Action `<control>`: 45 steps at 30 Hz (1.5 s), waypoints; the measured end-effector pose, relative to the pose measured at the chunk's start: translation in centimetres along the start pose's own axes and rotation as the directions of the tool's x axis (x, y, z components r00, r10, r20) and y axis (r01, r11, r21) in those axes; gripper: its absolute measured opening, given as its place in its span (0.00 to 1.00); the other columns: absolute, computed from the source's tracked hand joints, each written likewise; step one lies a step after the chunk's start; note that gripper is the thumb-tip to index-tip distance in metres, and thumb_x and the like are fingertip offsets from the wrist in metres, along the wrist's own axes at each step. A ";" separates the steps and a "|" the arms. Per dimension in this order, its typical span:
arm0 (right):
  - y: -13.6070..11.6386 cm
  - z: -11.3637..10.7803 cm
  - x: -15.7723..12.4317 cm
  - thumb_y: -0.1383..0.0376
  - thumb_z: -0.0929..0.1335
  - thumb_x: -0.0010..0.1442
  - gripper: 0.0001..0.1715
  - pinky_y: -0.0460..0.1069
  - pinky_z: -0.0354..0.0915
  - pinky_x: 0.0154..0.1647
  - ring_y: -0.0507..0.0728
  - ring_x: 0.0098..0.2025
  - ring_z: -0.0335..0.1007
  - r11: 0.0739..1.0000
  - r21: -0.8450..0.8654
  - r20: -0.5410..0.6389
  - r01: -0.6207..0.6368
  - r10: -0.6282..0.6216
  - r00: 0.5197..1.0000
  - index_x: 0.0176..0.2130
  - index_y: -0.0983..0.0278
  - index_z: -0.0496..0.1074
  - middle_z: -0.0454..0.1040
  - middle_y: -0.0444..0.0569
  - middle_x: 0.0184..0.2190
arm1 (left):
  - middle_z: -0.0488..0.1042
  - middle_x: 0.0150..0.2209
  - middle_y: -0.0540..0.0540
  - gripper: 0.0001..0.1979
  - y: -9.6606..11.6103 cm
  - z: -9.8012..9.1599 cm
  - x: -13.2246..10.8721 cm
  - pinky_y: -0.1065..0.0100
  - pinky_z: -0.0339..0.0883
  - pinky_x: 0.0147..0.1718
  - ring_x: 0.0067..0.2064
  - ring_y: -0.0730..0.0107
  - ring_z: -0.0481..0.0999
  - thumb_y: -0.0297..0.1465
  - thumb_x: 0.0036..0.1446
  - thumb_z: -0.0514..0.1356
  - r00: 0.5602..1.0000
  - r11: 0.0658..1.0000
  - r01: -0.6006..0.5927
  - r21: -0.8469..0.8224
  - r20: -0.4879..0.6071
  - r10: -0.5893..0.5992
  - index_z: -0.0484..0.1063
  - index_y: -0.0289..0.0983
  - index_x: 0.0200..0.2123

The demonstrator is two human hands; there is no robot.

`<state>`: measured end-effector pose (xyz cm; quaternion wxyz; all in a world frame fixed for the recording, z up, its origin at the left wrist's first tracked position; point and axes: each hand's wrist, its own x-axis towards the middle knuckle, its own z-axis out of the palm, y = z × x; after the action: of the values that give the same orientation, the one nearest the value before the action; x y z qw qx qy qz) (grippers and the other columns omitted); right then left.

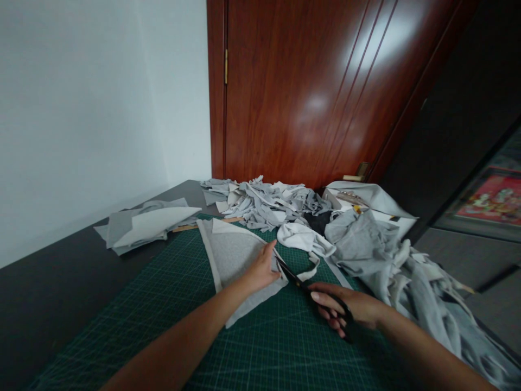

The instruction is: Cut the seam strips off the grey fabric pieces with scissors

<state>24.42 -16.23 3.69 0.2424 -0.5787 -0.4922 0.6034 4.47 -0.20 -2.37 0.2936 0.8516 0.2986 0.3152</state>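
A grey fabric piece (238,255) with a pale, folded-over edge lies on the green cutting mat (260,353). My left hand (262,269) rests on its right part, thumb and fingers spread apart. My right hand (340,307) grips black-handled scissors (299,281) by the loops. The blades point up and left, at the fabric's right edge close to my left fingertips; their tips are partly hidden there. A narrow pale fabric strip (311,269) curls beside the blades. Just beyond it is a bunched white cloth (305,239).
Stacked fabric pieces (146,222) lie at the left on the dark table (44,304). A heap of grey scraps (268,201) sits at the back, before the wooden door (293,98). Along the right are an open white box (342,201) and piled grey cloth (427,304).
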 end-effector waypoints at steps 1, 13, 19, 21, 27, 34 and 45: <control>-0.2 -0.1 0.1 0.39 0.68 0.53 0.33 0.39 0.57 0.14 0.45 0.18 0.62 1.000 -0.004 0.011 -0.007 0.007 1.000 0.43 0.62 0.64 0.64 0.36 0.23 | 0.51 0.66 0.34 0.48 0.0 0.0 0.0 0.46 0.48 0.65 0.67 0.48 0.52 0.24 0.44 0.63 1.000 1.000 0.001 -0.003 0.000 -0.001 0.44 0.38 0.66; -2.0 -0.1 2.2 0.38 0.68 0.51 0.33 0.39 0.60 0.13 0.44 0.16 0.58 0.999 -0.023 0.046 0.038 -0.037 0.998 0.39 0.62 0.62 0.63 0.35 0.21 | 0.43 0.69 0.34 0.53 -0.4 0.2 0.0 0.44 0.41 0.66 0.69 0.47 0.42 0.23 0.42 0.66 1.000 1.000 -0.003 -0.014 -0.028 0.003 0.38 0.40 0.67; -1.4 0.2 2.5 0.41 0.70 0.52 0.32 0.39 0.57 0.12 0.43 0.15 0.53 0.998 0.020 0.029 0.065 -0.066 0.997 0.42 0.61 0.62 0.59 0.33 0.21 | 0.44 0.68 0.33 0.51 -0.6 0.2 0.1 0.48 0.42 0.66 0.69 0.49 0.44 0.23 0.43 0.65 0.997 0.999 0.036 0.001 -0.071 -0.036 0.39 0.37 0.66; -1.3 0.4 2.5 0.41 0.70 0.52 0.32 0.39 0.56 0.12 0.43 0.15 0.52 0.996 0.024 0.016 0.080 -0.081 0.997 0.42 0.62 0.62 0.59 0.33 0.21 | 0.47 0.67 0.35 0.46 -0.7 0.0 0.0 0.48 0.45 0.66 0.68 0.50 0.47 0.23 0.46 0.62 0.989 0.998 0.046 0.034 -0.139 -0.041 0.42 0.38 0.65; -1.3 1.0 1.4 0.39 0.70 0.49 0.36 0.39 0.55 0.13 0.43 0.16 0.53 0.996 0.055 -0.008 0.072 -0.072 0.997 0.42 0.63 0.63 0.60 0.33 0.21 | 0.59 0.59 0.39 0.31 -0.4 -0.3 -1.3 0.47 0.50 0.63 0.63 0.50 0.56 0.23 0.51 0.57 0.956 0.963 0.145 0.227 -0.282 -0.077 0.54 0.38 0.58; 0.6 1.1 -1.3 0.39 0.70 0.50 0.45 0.40 0.61 0.15 0.45 0.18 0.60 0.998 0.062 0.023 -0.025 0.024 0.999 0.55 0.63 0.61 0.64 0.36 0.23 | 0.63 0.58 0.41 0.24 1.4 -0.3 -4.4 0.50 0.54 0.61 0.62 0.53 0.58 0.25 0.53 0.55 0.988 0.939 0.135 0.315 -0.112 -0.104 0.60 0.39 0.55; 0.2 1.7 -1.9 0.38 0.70 0.50 0.45 0.40 0.62 0.17 0.45 0.20 0.61 0.999 0.028 0.038 -0.043 0.042 0.998 0.57 0.61 0.63 0.64 0.37 0.25 | 0.67 0.56 0.45 0.17 0.7 -4.4 -2.9 0.53 0.54 0.58 0.58 0.57 0.62 0.36 0.65 0.53 0.993 0.797 -0.110 0.594 0.106 0.058 0.66 0.43 0.55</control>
<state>23.32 -18.53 4.11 0.2285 -0.5740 -0.4754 0.6264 -0.22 -1.29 -0.15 0.0078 0.9253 0.3326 0.1823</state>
